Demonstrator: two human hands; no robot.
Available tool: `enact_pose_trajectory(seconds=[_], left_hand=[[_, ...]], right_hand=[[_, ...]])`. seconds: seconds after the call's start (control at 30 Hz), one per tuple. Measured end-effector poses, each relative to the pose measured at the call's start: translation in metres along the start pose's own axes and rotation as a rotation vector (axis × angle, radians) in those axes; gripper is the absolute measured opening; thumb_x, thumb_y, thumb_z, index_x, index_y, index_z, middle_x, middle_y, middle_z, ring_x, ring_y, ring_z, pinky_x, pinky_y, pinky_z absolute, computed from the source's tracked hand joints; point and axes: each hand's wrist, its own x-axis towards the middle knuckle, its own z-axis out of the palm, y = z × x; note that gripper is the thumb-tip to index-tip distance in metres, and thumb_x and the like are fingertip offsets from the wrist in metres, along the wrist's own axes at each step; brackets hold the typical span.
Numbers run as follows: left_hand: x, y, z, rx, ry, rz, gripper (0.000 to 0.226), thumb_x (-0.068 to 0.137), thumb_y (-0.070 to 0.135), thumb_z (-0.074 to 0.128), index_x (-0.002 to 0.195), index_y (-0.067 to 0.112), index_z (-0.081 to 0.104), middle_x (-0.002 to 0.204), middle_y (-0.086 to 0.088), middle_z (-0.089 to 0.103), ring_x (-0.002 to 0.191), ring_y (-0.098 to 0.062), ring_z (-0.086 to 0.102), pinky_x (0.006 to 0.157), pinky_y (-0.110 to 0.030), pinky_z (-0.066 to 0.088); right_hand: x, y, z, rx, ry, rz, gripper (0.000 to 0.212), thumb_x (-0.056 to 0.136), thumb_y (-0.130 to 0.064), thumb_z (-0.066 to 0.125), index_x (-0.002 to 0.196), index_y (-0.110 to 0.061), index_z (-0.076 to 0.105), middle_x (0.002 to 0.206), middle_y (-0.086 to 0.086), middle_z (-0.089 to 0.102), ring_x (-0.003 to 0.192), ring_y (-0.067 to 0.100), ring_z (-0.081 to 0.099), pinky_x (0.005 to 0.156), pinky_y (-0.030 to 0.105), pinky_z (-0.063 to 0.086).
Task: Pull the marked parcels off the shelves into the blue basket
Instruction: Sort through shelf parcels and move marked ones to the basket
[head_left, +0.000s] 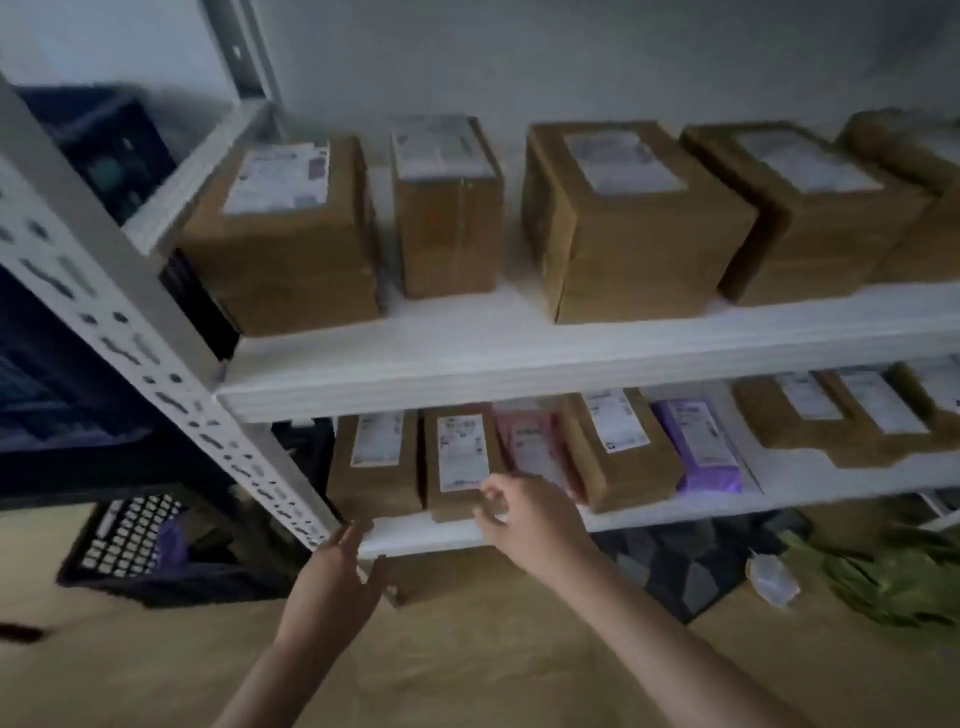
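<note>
- We've got a plain pale wall (571, 62) behind everything, pretty dim light overall.
- White metal shelving rack, with a perforated upright post (130, 332) running diagonally on the left.
- Two white shelf boards (519, 358) in view, one above the other.
- Tan floor (467, 665) below, plus a dark geometric-patterned mat (685, 566) under the rack.

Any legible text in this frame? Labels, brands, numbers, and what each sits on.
None readable.
White shipping labels on the upper shelf boxes: print blurred.
Label on the brown parcel by the right hand: barcode-like marks, illegible.
Labels on the pink mailer and purple mailer: too small, blurred.
</note>
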Motion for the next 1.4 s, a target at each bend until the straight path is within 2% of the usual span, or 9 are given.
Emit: enact_pose_trajectory(seconds=[0.1,0.2,0.33,0.53,0.67,0.8,0.97,1.13,1.4], left_hand=[[0.027,-0.018,0.041,0.021,0.148,-0.008,0.029,0.092,0.032,0.064,0.115,0.016,0.057,0.107,-0.001,0.06,0.092,-0.023,0.064,0.068,-0.032,0.047],[0.048,-0.036,0.07,-0.043,0.328,0.032,0.023,0.089,0.024,0.068,0.11,0.021,0.059,0.101,0.007,0.056,0.081,-0.018,0.062,0.063,-0.032,0.047],[0.045,-0.058,0.105,-0.105,0.433,0.028,0.028,0.09,0.031,0.067,0.116,0.021,0.063,0.104,0.005,0.066,0.085,-0.019,0.065,0.074,-0.038,0.055],[0.031,-0.081,0.156,-0.194,0.332,-0.131,0.063,0.093,0.04,0.062,0.147,0.013,0.045,0.137,-0.008,0.059,0.123,-0.02,0.058,0.099,-0.034,0.049],[0.029,-0.081,0.162,-0.22,0.349,-0.086,0.057,0.096,0.036,0.06,0.144,0.009,0.045,0.137,-0.008,0.059,0.123,-0.019,0.056,0.095,-0.027,0.047],[0.042,-0.088,0.161,-0.195,0.378,-0.068,0.069,0.096,0.041,0.058,0.154,0.011,0.032,0.151,-0.004,0.046,0.133,-0.017,0.049,0.107,-0.035,0.046],[0.055,-0.089,0.162,-0.219,0.432,-0.084,0.071,0.096,0.041,0.057,0.154,0.009,0.031,0.149,-0.003,0.047,0.119,-0.017,0.058,0.097,-0.032,0.049],[0.069,-0.086,0.165,-0.259,0.481,-0.138,0.053,0.094,0.045,0.056,0.133,0.011,0.045,0.125,-0.006,0.062,0.116,-0.021,0.058,0.083,-0.033,0.05],[0.081,-0.076,0.165,-0.212,0.514,-0.145,0.056,0.093,0.047,0.057,0.13,0.009,0.038,0.101,-0.006,0.06,0.092,-0.027,0.06,0.068,-0.033,0.044]], right_hand=[[0.039,0.03,0.049,0.005,0.067,-0.061,0.045,0.096,-0.045,0.059,0.137,-0.026,0.056,0.103,-0.007,0.072,0.067,0.005,0.062,0.059,0.021,0.05],[0.058,0.044,0.1,0.128,0.192,-0.178,0.042,0.093,-0.043,0.064,0.129,-0.022,0.062,0.114,-0.01,0.068,0.092,0.004,0.063,0.077,0.022,0.053],[0.049,0.04,0.169,0.245,0.191,-0.301,0.038,0.093,-0.039,0.065,0.125,-0.018,0.067,0.109,-0.008,0.07,0.093,0.005,0.063,0.081,0.025,0.055],[0.043,0.046,0.236,0.196,0.086,-0.259,0.045,0.095,-0.037,0.061,0.133,-0.013,0.061,0.12,0.001,0.067,0.109,0.017,0.064,0.09,0.032,0.054],[0.05,0.053,0.241,0.152,0.122,-0.205,0.047,0.096,-0.034,0.061,0.137,-0.012,0.058,0.122,0.002,0.067,0.11,0.017,0.063,0.09,0.026,0.05],[0.064,0.054,0.239,0.135,0.152,-0.205,0.05,0.095,-0.032,0.063,0.14,-0.012,0.056,0.131,0.002,0.065,0.116,0.015,0.062,0.098,0.025,0.048],[0.073,0.061,0.237,0.137,0.212,-0.16,0.05,0.093,-0.029,0.065,0.139,-0.013,0.057,0.128,0.003,0.067,0.116,0.016,0.063,0.098,0.023,0.045],[0.081,0.061,0.236,0.133,0.25,-0.131,0.049,0.092,-0.031,0.067,0.138,-0.013,0.059,0.122,0.004,0.07,0.111,0.018,0.065,0.094,0.025,0.048],[0.096,0.06,0.243,0.127,0.331,-0.105,0.029,0.085,-0.042,0.071,0.104,-0.019,0.073,0.078,-0.003,0.069,0.075,0.018,0.065,0.064,0.028,0.046]])
